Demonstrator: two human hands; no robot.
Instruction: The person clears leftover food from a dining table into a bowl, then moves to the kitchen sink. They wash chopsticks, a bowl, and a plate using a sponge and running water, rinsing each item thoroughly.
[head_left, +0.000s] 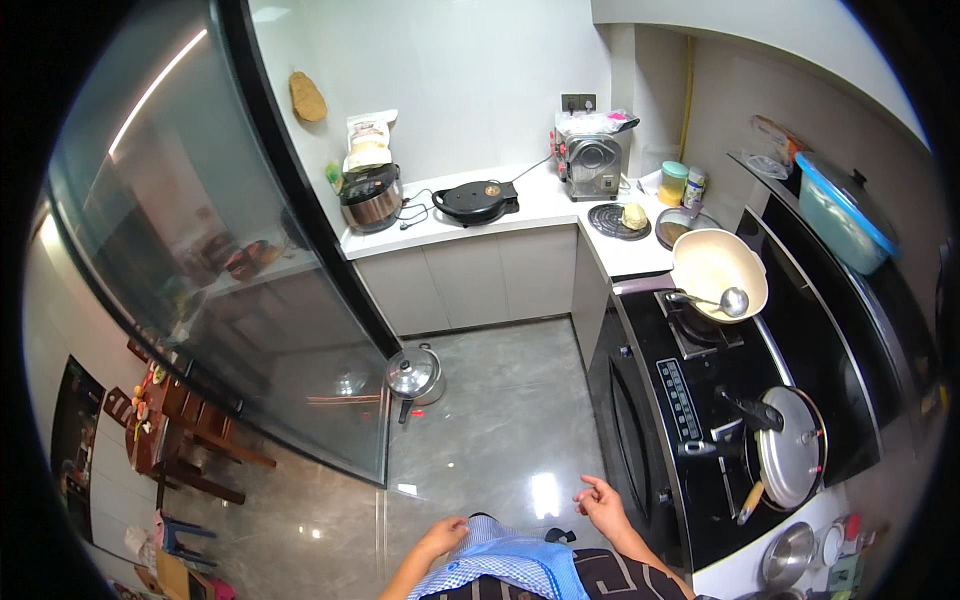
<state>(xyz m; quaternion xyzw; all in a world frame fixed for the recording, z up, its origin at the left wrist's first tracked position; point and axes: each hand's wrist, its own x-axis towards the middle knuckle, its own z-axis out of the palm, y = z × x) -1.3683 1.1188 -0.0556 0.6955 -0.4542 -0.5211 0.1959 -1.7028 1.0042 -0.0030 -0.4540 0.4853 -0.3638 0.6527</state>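
My left hand (444, 537) is low in the picture, fingers curled at the edge of a blue checked apron (495, 564). Whether it pinches the cloth I cannot tell. Held out over the floor, my right hand (602, 508) has its fingers apart and nothing in them. Closest to it is the black front of the stove (637, 427). On the stove's far end stands a cream pan (712, 259) with a metal ladle (733, 301) inside. A lidded pressure cooker (791, 450) sits on the near end.
A lidded metal pot (415, 375) stands on the floor by the glass door (247, 285). The white counter (536, 202) carries a rice cooker (371, 199), a black electric griddle (474, 201) and a metal machine (592, 165). A blue-rimmed tub (844, 214) rests on the right ledge.
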